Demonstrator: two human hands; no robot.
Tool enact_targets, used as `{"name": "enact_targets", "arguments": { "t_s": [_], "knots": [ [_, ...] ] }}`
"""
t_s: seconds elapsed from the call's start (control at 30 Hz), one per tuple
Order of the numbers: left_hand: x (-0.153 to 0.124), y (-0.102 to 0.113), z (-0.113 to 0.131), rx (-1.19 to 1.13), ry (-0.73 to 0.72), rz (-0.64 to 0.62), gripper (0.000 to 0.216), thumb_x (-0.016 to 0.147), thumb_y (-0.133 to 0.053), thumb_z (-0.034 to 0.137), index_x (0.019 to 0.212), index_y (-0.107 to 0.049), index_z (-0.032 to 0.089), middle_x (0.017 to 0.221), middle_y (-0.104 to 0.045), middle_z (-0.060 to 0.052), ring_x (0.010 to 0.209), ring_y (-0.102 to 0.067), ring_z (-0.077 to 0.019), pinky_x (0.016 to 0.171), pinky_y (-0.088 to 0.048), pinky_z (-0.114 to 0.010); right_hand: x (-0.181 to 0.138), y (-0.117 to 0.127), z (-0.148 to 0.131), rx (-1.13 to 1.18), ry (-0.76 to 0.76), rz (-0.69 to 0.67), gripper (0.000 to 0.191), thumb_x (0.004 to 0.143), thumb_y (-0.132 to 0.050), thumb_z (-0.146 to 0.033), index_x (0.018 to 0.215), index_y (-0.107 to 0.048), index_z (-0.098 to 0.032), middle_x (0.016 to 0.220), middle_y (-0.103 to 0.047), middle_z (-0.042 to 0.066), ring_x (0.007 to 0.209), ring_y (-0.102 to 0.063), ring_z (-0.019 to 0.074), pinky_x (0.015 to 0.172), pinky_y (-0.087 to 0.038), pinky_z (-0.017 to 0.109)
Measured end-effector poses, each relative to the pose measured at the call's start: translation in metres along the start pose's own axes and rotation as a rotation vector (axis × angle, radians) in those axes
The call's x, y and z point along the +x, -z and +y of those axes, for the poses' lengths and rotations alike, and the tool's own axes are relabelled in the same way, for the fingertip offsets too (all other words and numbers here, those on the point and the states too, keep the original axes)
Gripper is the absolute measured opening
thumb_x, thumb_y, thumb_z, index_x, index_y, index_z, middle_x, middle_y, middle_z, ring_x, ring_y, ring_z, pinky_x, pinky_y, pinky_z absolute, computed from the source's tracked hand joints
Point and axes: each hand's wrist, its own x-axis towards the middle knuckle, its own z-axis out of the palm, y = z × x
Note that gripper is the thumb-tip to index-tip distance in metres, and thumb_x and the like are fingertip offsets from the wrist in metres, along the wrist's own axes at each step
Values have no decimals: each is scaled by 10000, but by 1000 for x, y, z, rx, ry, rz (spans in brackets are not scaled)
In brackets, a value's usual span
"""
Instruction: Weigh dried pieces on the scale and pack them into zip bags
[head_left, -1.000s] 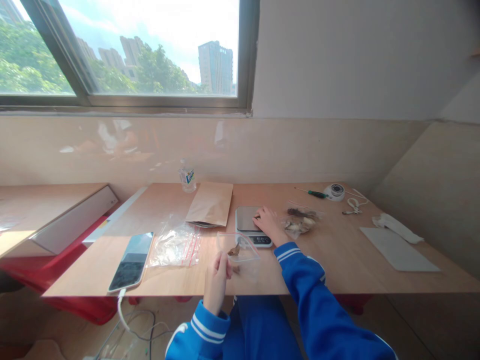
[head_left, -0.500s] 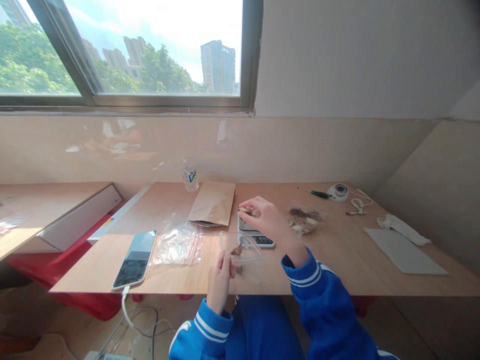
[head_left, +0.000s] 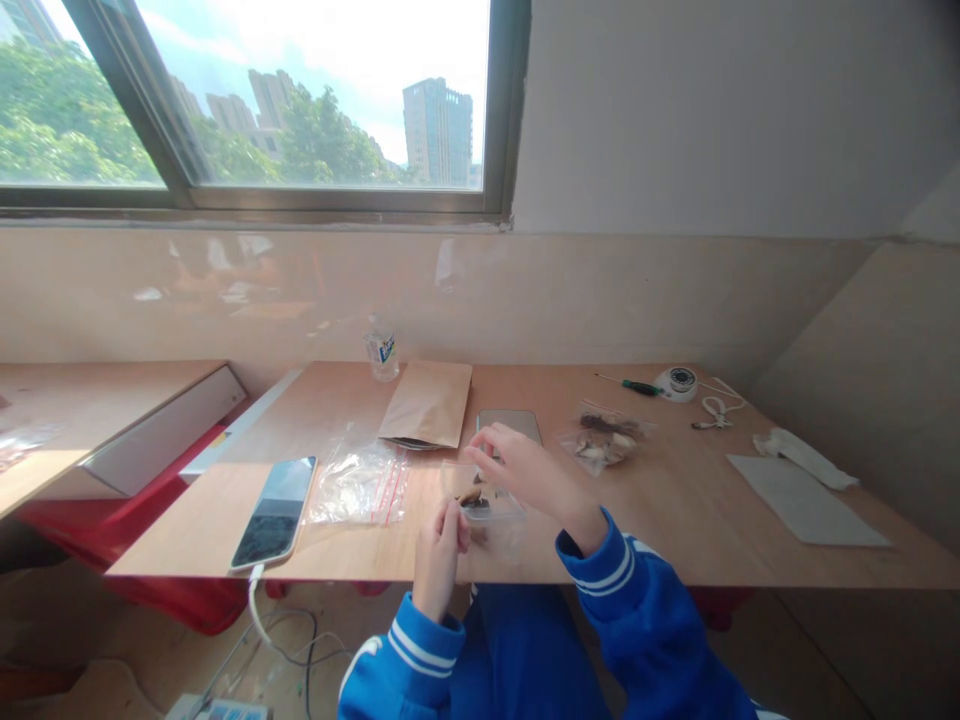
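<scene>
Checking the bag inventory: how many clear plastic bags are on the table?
3. One small bag held open between the left hand and right hand; a stack of red-striped bags beside the phone, possibly several; one filled bag right of the scale.

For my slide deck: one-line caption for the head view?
Left hand holds a small clear bag open while right hand reaches its mouth, by a scale.
</scene>
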Motion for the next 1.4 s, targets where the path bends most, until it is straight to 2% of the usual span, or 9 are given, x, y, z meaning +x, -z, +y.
{"name": "enact_targets", "arguments": {
  "t_s": [0.3,0.53,0.67,0.77,0.9,1.03,1.17,1.3,1.4],
  "knots": [
    [2,1,-5,-40,7,-3,521,713,-502,665,510,-447,189,445,-407,35,446,-383,-94,466,-314,-229,-14,11,15,23,-57,2,280,901,-427,-392,904,-628,-197,911,-636,45,796,-591,155,695,-409,261],
    [1,7,-7,111,-66,70,473,801,-411,595,587,-504,184,591,-523,-8,585,-507,-144,586,-413,-274,-46,-21,52,346,-185,-206,600,669,-719,-404,1199,-511,-213,1087,-646,80,932,-616,228,768,-470,317],
    [21,20,-11,190,-171,267,392,786,-488,528,923,-582,173,983,-615,-86,931,-583,-215,822,-456,-349,-54,-36,62,458,-178,-90,315,822,-553,-324,1120,-539,-223,1091,-643,55,976,-612,192,839,-466,328],
    [40,26,-8,157,-195,170,452,750,-565,496,1072,-567,180,1139,-593,-103,1086,-544,-228,904,-437,-353,-55,-36,61,520,-146,-39,227,857,-498,-315,1049,-577,-223,1076,-651,42,988,-610,175,860,-468,315],
    [47,25,-2,105,-66,-93,431,749,-555,550,933,-640,169,938,-670,-79,922,-612,-227,738,-494,-311,-57,-29,60,525,-107,92,201,862,-485,-328,909,-640,-208,947,-685,31,918,-629,179,837,-479,311],
    [33,14,1,58,-206,127,394,730,-580,558,761,-635,169,749,-660,-40,783,-611,-193,736,-483,-294,-62,-29,58,495,-103,269,200,859,-491,-334,895,-651,-219,926,-693,28,911,-635,185,841,-482,321],
    [24,3,9,78,-264,123,317,764,-587,490,781,-655,180,759,-669,-43,772,-609,-188,738,-474,-287,-66,-30,62,487,-57,256,149,833,-519,-294,870,-645,-223,893,-689,30,870,-642,186,819,-495,335],
    [28,3,21,72,-325,199,300,761,-605,467,777,-657,172,734,-661,-38,756,-609,-190,740,-469,-287,-69,-21,74,597,-143,504,102,796,-581,-316,803,-580,-214,821,-662,28,853,-644,190,810,-503,337],
    [33,0,19,8,-313,171,305,776,-592,467,798,-641,166,720,-647,-26,722,-606,-167,709,-476,-269,-67,-19,81,676,-192,538,189,777,-620,-366,881,-575,-214,867,-681,46,874,-649,201,823,-496,353]
  ]
}}
